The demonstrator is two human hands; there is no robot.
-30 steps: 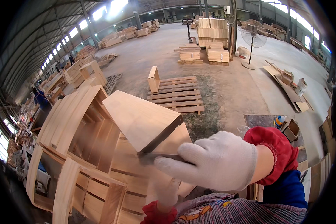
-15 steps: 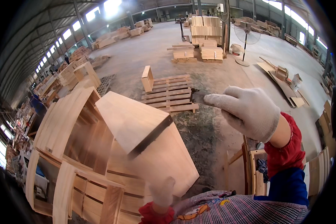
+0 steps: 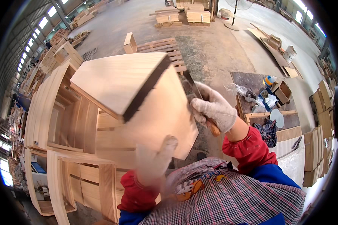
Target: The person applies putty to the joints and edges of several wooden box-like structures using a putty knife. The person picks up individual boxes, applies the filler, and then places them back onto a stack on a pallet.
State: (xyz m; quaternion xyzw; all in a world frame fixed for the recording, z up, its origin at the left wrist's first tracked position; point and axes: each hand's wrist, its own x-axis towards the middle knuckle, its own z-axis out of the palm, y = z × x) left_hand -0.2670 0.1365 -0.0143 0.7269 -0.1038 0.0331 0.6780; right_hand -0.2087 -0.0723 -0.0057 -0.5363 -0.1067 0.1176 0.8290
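In front of me a pale wooden box (image 3: 161,108) is tilted up, a dark band running along one edge between two faces. My left hand (image 3: 152,155) is at its near lower side, thumb against the wood; motion blurs it and its other fingers are hard to see. My right hand (image 3: 216,107), in a whitish work glove, is closed round a putty knife with a wooden handle (image 3: 213,128). Its dark blade (image 3: 190,80) points up and away, close by the box's right edge. Whether blade and wood touch, I cannot tell.
Open wooden carcasses (image 3: 54,112) stand stacked on the left. Beyond the box lies a slatted pallet (image 3: 157,45) with a small wooden frame (image 3: 130,43) beside it. To the right, a dark worktable (image 3: 248,80) holds a cardboard box (image 3: 281,92), plastic bags and a dark cloth (image 3: 265,133).
My right hand has come left and nearer with the putty knife, to the box's right edge. The box's dark-banded edge now shows longer. My view has tipped downward, bringing the worktable into sight.
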